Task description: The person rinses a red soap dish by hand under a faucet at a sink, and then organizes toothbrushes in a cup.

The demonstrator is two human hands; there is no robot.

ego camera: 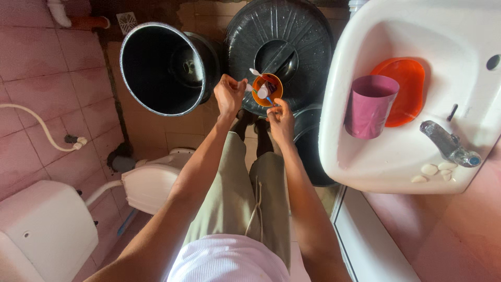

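Presently, item by item, near to far, clock refs taken from the orange cup as centre:

1. Person's legs in olive trousers (245, 193), standing betw. toilet and basin.
2. Right hand (282, 121) – at 5 o'clock of cup, fingers curled on the cup's near rim, steadying it; grip looks narrow, closed on the rim.
3. Left hand (228, 94) – at 9 o'clock, pinched shut on a white toothbrush (255, 73) whose head pokes out at approx. 10 o'clock. Whether the brush is going in or coming out: cannot tell.
4. Orange cup (267, 90) – small, round, resting on the black bin lid. Contents: a white tube, a blue-handled item, poss. more; too small to sort.
   Step judged: handling the brush at the cup. Next move calls for a steady cup and a clean lift or drop past the other contents, w/o tipping it off the lid.
5. Black bin lid (292, 31) – ribbed, domed, closed; 12 o'clock.
6. Black bucket (162, 68) – 9 o'clock, tilted, open; inside dark, a smaller black vessel behind it.
7. White basin (365, 156) – 3 o'clock. Holds pink cup (369, 107), upright, contents not visible; orange dish (409, 83), seemingly bare; soap scraps nr. chrome tap (449, 143).
8. White toilet (151, 183) – 7 o'clock.
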